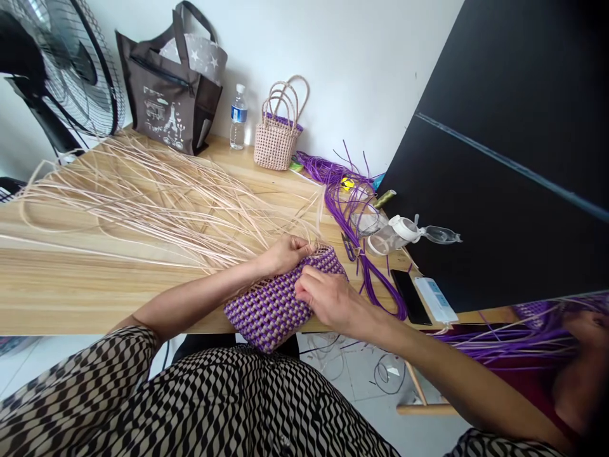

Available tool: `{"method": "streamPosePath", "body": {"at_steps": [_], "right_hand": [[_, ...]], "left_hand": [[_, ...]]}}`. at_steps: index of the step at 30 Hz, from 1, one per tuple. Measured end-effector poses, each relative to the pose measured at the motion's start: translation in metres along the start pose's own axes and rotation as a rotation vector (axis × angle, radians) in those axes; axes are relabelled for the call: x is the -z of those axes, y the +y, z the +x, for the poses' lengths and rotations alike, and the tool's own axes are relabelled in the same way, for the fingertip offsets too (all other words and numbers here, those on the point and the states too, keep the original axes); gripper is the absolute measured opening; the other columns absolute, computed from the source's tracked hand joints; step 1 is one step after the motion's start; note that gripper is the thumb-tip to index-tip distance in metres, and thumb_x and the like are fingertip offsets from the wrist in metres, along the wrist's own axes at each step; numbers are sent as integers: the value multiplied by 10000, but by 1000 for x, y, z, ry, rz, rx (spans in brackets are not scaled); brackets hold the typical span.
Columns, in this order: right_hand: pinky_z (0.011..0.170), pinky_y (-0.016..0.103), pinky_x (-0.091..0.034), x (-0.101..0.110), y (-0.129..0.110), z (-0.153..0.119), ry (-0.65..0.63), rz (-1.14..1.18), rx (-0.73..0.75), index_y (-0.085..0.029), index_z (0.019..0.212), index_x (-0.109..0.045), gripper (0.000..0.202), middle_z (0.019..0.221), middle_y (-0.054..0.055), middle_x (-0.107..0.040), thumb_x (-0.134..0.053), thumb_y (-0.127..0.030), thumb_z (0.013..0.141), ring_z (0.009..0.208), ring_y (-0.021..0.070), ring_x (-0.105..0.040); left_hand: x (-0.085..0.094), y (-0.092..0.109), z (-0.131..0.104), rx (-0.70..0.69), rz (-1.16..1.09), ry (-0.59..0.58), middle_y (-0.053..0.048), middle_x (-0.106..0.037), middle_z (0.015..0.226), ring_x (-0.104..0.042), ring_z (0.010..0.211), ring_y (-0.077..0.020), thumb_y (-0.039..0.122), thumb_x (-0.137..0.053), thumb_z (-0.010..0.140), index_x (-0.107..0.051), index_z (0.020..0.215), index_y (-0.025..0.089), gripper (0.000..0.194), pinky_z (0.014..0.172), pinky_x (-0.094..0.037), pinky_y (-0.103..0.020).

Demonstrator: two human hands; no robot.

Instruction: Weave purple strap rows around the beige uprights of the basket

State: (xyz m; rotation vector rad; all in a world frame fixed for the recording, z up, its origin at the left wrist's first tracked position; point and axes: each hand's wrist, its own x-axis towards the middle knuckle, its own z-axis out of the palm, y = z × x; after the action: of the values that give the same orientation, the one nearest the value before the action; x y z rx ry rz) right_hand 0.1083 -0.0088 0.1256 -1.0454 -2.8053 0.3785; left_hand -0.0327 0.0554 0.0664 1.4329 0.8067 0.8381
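A half-woven basket point(271, 315) in purple and beige plastic strands lies tilted at the table's front edge, its lower corner over my lap. My left hand point(287, 255) is closed at the basket's far rim, thumb and fingers pinching there beside loose beige strands. Against the near side of the weave, my right hand point(327, 297) is closed with curled fingers; what lies between its fingertips is hidden. Long beige strands point(176, 197) fan out from the basket across the left of the table.
At the back stand a dark tote bag point(164, 95), a water bottle point(238, 120) and a finished beige basket point(275, 145). Purple strands point(333, 171), a clear cup point(387, 238) and a phone point(410, 297) lie right, beside a black panel point(499, 190). Another person's hand point(587, 330) shows at far right.
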Motion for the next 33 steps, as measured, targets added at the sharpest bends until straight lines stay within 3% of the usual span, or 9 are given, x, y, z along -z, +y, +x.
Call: {"method": "streamPosePath", "body": {"at_steps": [4,9,11,16,22,26,28,31,33], "right_hand": [[688,267,-407,25,35,19,294,210,-216,-171,821,-641,240,813,40,-648,-438,-278,891,758,139,-566],[560,232,-384,23,64,45,167,537,-359,-130,754,-658,200,703,25,-646,-565,-307,772,615,112,-538],[544,222,-377,20,63,50,244,604,-385,-120,730,-656,179,683,24,-641,-599,-289,733,589,100,-527],[539,219,-337,21,48,63,410,295,-337,-130,621,-656,114,613,9,-620,-609,-196,702,556,87,-493],[579,213,-347,16,46,87,365,241,-244,-132,638,-678,90,658,12,-651,-625,-164,703,597,90,-526],[576,220,-346,24,57,66,381,233,-249,-141,799,-699,221,705,16,-661,-524,-275,820,604,93,-524],[562,231,-337,30,59,47,281,184,-265,-149,796,-695,255,673,8,-643,-512,-322,834,585,98,-516],[603,254,-376,31,59,21,146,177,-224,-182,763,-690,191,701,7,-653,-547,-295,818,636,123,-557],[669,280,-407,25,66,7,191,163,-195,-207,754,-686,182,757,19,-666,-526,-249,830,702,145,-584]], "left_hand": [[-1,5,-5,-38,30,-39,50,-322,494,-267,470,-56,481,-498,801,-409,533,159,428,462,-196,-216],[-1,11,-9,-73,64,-37,51,-320,506,-263,481,-57,487,-504,809,-400,535,159,440,480,-200,-221],[1,11,-9,-83,67,-35,56,-306,503,-248,474,-53,503,-508,805,-384,528,161,457,478,-187,-223],[-2,7,-8,16,-59,-76,59,-363,494,-271,452,-45,497,-570,772,-440,559,149,427,466,-194,-213],[-7,5,-9,167,-280,-93,17,-567,577,-448,504,-75,418,-688,689,-605,667,128,302,539,-342,-225],[-4,4,-6,251,-298,-70,5,-575,542,-451,460,-84,453,-679,680,-592,608,134,338,502,-336,-234],[-2,2,-4,279,-298,-39,5,-564,525,-439,440,-84,487,-666,680,-577,599,138,369,481,-323,-236],[-2,2,-3,278,-272,0,18,-525,497,-410,422,-79,538,-645,677,-554,597,143,413,455,-293,-232],[-2,3,-4,240,-212,-2,30,-476,465,-370,409,-69,555,-628,684,-516,555,149,441,434,-251,-228]]}}
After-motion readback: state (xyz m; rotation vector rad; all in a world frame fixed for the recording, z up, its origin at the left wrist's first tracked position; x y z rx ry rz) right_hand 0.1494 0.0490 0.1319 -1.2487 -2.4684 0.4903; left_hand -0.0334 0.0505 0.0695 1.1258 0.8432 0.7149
